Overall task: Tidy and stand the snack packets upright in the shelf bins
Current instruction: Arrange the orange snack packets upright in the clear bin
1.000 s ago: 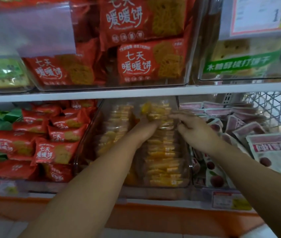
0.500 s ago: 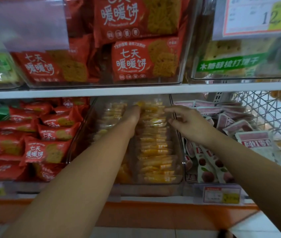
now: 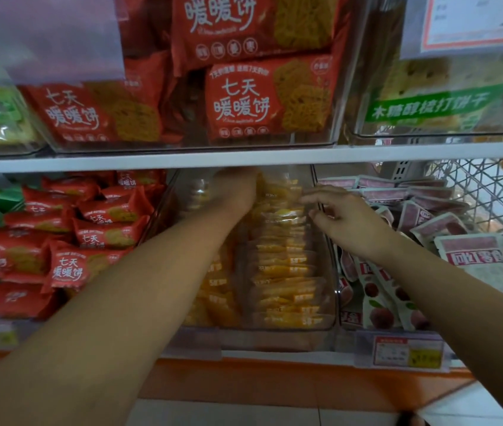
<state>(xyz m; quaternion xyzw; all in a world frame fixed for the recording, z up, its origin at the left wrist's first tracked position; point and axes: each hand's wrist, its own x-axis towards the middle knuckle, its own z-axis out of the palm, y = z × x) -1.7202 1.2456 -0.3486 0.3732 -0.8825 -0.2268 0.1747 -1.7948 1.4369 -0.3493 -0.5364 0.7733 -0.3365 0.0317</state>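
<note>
A clear shelf bin [image 3: 278, 338] on the lower shelf holds several yellow snack packets [image 3: 284, 262], standing in a row on its right side, with more packets on its left side behind my forearm. My left hand [image 3: 238, 189] reaches deep into the back of the bin, beside the rear packets. Its fingers are hidden under the edge of the shelf above. My right hand [image 3: 342, 219] hovers at the bin's right wall, fingers loosely spread and its fingertips touching the tops of the rear yellow packets.
Red biscuit packets [image 3: 90, 241] fill the bin on the left, and pink-and-white peach packets [image 3: 382, 296] fill the one on the right. The white upper shelf edge [image 3: 244, 158] hangs low over the bin. A wire basket [image 3: 490, 192] stands at the far right.
My left hand has pushed further back into the bin, under the upper shelf. My right hand has moved to the bin's right wall with its fingers spread.
</note>
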